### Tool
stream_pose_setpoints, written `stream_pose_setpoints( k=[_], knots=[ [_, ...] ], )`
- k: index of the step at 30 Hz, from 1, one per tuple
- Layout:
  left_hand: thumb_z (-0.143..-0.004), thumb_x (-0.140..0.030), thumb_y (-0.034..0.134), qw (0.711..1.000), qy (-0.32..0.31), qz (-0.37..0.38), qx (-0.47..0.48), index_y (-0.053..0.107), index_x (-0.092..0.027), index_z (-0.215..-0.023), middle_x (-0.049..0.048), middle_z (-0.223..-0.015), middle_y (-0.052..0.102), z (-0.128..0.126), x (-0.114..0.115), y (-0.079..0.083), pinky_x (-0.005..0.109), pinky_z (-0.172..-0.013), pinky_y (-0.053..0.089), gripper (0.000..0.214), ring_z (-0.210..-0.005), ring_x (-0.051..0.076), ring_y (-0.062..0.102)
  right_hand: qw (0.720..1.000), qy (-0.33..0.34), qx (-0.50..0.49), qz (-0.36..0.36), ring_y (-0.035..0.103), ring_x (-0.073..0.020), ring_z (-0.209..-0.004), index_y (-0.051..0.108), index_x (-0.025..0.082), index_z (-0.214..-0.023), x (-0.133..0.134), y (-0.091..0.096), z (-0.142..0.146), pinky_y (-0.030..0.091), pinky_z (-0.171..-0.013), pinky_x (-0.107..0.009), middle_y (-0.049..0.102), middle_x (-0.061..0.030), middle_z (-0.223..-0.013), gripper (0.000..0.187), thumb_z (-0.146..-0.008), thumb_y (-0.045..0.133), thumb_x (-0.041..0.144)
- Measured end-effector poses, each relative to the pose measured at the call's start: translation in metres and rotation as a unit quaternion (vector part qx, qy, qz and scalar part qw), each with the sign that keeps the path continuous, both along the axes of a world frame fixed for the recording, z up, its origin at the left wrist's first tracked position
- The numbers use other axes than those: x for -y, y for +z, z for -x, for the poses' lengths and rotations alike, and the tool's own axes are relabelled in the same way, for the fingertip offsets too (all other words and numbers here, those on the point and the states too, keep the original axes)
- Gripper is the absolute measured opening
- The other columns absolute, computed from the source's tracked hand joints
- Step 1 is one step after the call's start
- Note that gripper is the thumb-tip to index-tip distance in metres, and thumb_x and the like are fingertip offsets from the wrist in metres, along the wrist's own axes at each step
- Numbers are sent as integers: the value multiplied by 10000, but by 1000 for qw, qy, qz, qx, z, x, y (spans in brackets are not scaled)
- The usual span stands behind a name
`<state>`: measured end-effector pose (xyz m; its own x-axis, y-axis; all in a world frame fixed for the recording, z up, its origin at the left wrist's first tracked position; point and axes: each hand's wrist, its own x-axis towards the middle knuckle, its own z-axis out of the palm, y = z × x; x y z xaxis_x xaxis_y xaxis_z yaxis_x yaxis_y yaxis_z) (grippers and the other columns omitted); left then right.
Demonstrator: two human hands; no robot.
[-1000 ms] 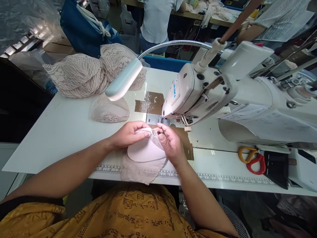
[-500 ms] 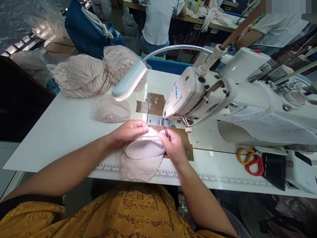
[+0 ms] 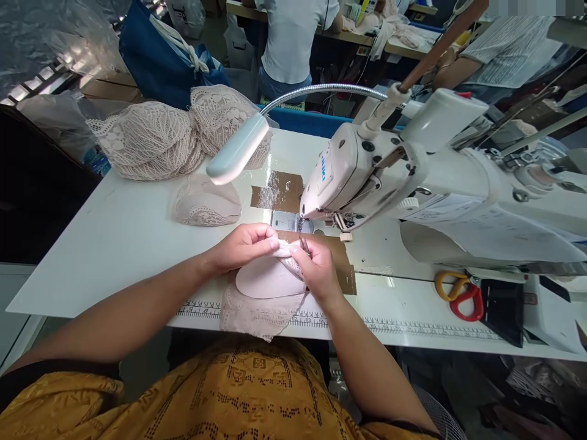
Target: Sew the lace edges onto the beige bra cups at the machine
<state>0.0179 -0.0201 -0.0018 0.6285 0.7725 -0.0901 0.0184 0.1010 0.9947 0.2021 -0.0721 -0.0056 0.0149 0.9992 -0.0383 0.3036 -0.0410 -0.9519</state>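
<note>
My left hand (image 3: 250,245) pinches the upper edge of a pale pink lace piece (image 3: 261,315) between thumb and fingers. The edge is bunched between my two hands. My right hand (image 3: 320,269) grips the other end of that edge, and the dark pointed blades of small thread snips (image 3: 304,244) stick up from its fingers. A smooth padded bra cup (image 3: 266,279) lies against the lace, below my hands. Just beyond them is the needle area of a white sewing machine (image 3: 325,177). The snips' handle is hidden in my right hand.
A similar lace cup piece (image 3: 206,201) lies to the left, before lace bundles (image 3: 147,139). A lamp (image 3: 238,150) overhangs the table. Scissors (image 3: 461,293) with yellow and red handles lie right, beside a black tray (image 3: 503,311). A ruler strip (image 3: 413,330) lines the front edge. People sit beyond.
The lace edge is folded and rolled more tightly between my hands, showing more of the padded cup. The lace's lower end hangs slightly further over the table edge. The view has shifted a little.
</note>
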Motion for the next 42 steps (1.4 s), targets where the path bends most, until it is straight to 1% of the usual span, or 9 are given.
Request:
stream_pose_setpoints(
  k=[5, 9, 16, 19, 24, 32, 36, 39, 42],
  knots=[
    [-809, -244, 664, 1000, 1, -1, -9, 617, -130, -875, 12, -817, 605, 0, 0, 1, 207, -669, 423, 140, -736, 100, 544, 999, 7, -34, 12, 415, -111, -593, 584, 177, -681, 1, -1, -1, 331, -557, -251, 466, 36, -615, 191, -823, 535, 295],
    [-825, -277, 644, 999, 19, 7, -44, 623, -135, -831, 3, -766, 590, 1, 0, 1, 204, -622, 400, 144, -689, 97, 525, 999, 26, -31, 7, 381, -97, -572, 551, 188, -681, 2, 1, 1, 319, -552, -240, 438, 49, -612, 151, -812, 555, 263],
    [-847, -346, 634, 999, 22, 8, -43, 665, -123, -843, 54, -845, 645, -2, 1, -1, 258, -736, 440, 225, -792, 142, 574, 998, 48, -26, -14, 404, -104, -609, 579, 187, -732, 2, 0, 2, 335, -577, -239, 462, 40, -648, 182, -844, 598, 329],
    [-866, -369, 612, 998, 37, 2, -42, 643, -121, -763, 22, -752, 590, -3, 2, 0, 230, -670, 404, 271, -703, 110, 516, 998, 57, -35, -7, 402, -108, -605, 584, 185, -719, 2, -1, 2, 332, -575, -245, 449, 40, -630, 209, -866, 567, 333],
    [-911, -395, 557, 999, 35, 8, -25, 467, -142, -619, -39, -620, 390, -3, 2, 3, 208, -548, 288, 396, -580, 73, 347, 996, 54, -72, 11, 407, -114, -611, 574, 187, -707, 3, -5, 2, 335, -578, -249, 456, 34, -630, 254, -884, 550, 367],
    [-941, -408, 520, 999, 26, 22, -4, 469, -147, -643, -42, -623, 378, -3, 0, 0, 208, -526, 266, 399, -567, 71, 322, 991, 30, -117, 53, 348, -101, -523, 443, 208, -613, 2, -9, -2, 310, -523, -251, 352, 57, -542, 429, -904, 494, 520],
    [-937, -399, 524, 999, 35, 27, -6, 474, -148, -644, -45, -615, 379, -3, 0, 2, 208, -510, 252, 389, -554, 70, 314, 995, 28, -92, 35, 401, -108, -577, 573, 193, -733, 2, -4, -2, 354, -576, -256, 437, 43, -620, 325, -866, 565, 489],
    [-931, -401, 531, 998, 42, 33, -17, 461, -151, -637, -49, -607, 368, -3, 0, 4, 206, -499, 243, 392, -545, 68, 301, 997, 23, -69, 29, 419, -107, -603, 586, 191, -735, 2, 0, 0, 373, -612, -261, 484, 36, -668, 232, -812, 645, 401],
    [-921, -406, 543, 998, 48, 37, -25, 453, -153, -640, -53, -607, 365, -3, 1, 6, 202, -497, 242, 388, -543, 65, 297, 997, 21, -70, 32, 415, -106, -605, 577, 192, -718, 2, 1, 0, 372, -620, -261, 469, 41, -657, 185, -816, 625, 342]
  ],
)
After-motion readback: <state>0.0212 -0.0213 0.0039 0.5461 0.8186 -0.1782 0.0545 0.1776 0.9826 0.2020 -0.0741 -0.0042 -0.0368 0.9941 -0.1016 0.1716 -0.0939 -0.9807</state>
